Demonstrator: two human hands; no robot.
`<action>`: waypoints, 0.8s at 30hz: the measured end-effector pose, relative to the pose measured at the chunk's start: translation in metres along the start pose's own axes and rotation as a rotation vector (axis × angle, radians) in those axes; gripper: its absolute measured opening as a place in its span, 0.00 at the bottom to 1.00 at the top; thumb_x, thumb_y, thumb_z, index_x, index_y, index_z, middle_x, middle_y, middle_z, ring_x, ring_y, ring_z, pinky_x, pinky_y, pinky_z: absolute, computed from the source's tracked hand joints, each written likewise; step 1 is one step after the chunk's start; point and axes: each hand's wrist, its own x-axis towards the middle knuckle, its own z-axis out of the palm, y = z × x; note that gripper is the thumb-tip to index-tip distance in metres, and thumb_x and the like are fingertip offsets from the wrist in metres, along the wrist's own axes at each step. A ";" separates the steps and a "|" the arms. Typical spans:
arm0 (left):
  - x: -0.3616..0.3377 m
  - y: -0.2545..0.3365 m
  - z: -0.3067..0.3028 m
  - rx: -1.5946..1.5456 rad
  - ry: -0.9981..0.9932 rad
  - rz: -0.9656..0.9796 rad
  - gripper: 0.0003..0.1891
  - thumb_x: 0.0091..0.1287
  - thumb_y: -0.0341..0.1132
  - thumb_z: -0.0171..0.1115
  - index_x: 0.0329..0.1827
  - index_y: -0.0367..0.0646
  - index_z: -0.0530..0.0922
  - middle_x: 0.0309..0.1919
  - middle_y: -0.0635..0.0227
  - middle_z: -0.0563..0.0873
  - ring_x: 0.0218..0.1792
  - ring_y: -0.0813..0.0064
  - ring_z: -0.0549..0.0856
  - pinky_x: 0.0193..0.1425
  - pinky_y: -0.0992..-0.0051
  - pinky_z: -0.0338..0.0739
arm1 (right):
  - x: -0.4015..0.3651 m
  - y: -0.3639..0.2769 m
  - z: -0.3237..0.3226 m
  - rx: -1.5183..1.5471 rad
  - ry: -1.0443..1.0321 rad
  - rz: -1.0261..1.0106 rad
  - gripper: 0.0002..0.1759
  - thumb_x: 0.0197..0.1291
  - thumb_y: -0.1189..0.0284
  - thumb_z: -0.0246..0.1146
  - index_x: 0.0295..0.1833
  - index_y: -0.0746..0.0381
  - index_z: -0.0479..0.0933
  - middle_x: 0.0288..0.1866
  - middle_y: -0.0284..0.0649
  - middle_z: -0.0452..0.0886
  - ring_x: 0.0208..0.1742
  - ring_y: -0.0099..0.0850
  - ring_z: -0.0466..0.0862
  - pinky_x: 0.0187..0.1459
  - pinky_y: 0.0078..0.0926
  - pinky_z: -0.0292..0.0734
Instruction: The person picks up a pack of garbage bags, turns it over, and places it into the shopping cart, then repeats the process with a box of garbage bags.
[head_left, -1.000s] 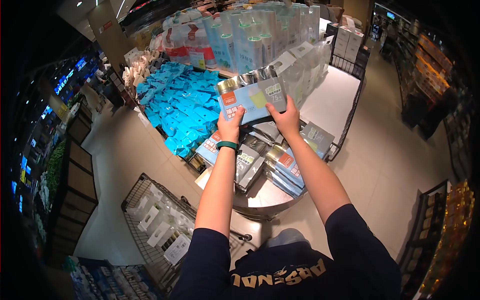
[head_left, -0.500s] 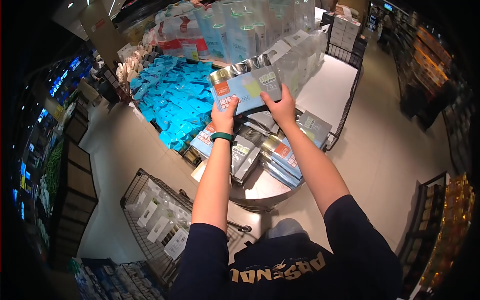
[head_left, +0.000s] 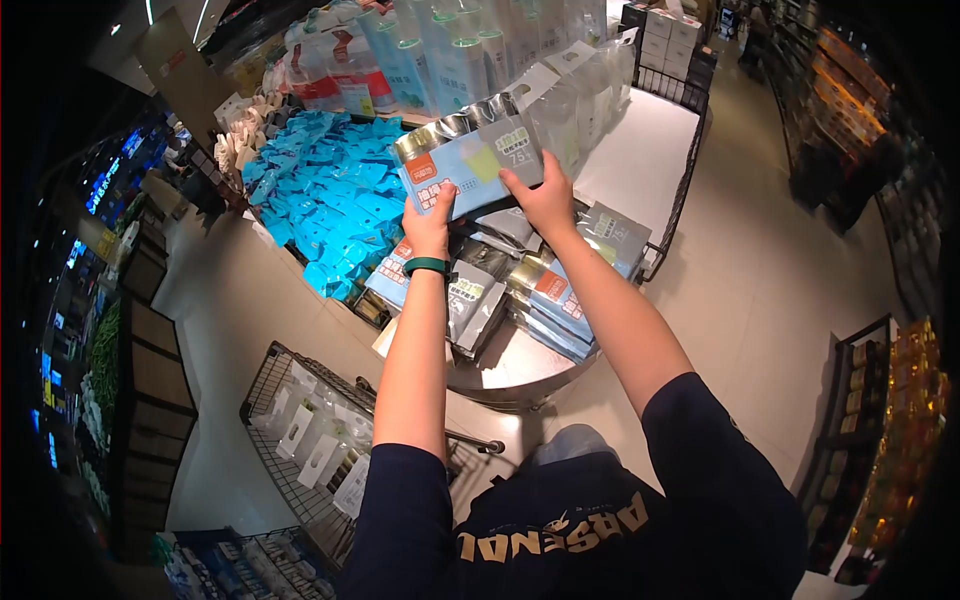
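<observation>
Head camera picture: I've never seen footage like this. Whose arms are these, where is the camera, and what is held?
There is no machine here. The camera sits on a person's head and looks forward and down, so the two bare arms are the wearer's own. The left hand, with a green wristband, and the right hand each have a grip on a stack of flat packs, raised above a display table. More silver-and-blue packs lie on it, beside a heap of blue packets. Tall bottles stand behind. A wire basket of white packs is lower left.
</observation>
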 end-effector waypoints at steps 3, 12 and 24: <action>0.001 0.002 0.003 -0.009 -0.005 -0.005 0.24 0.59 0.45 0.75 0.53 0.43 0.77 0.41 0.69 0.86 0.36 0.77 0.86 0.27 0.74 0.83 | 0.004 0.001 0.001 0.030 -0.017 -0.004 0.40 0.51 0.51 0.73 0.59 0.72 0.72 0.48 0.56 0.83 0.50 0.50 0.84 0.52 0.42 0.77; 0.002 0.001 0.002 -0.014 -0.012 0.015 0.23 0.60 0.45 0.75 0.52 0.44 0.76 0.41 0.68 0.86 0.37 0.76 0.86 0.27 0.74 0.82 | 0.005 0.013 0.006 -0.001 0.003 -0.017 0.43 0.50 0.49 0.73 0.60 0.73 0.71 0.49 0.59 0.82 0.52 0.52 0.83 0.54 0.43 0.76; -0.001 0.003 0.001 -0.132 -0.015 0.025 0.23 0.61 0.42 0.73 0.52 0.40 0.75 0.41 0.63 0.86 0.35 0.74 0.86 0.26 0.73 0.83 | 0.006 0.013 0.005 0.016 -0.029 0.035 0.45 0.51 0.48 0.72 0.62 0.75 0.70 0.54 0.61 0.80 0.56 0.55 0.80 0.57 0.43 0.74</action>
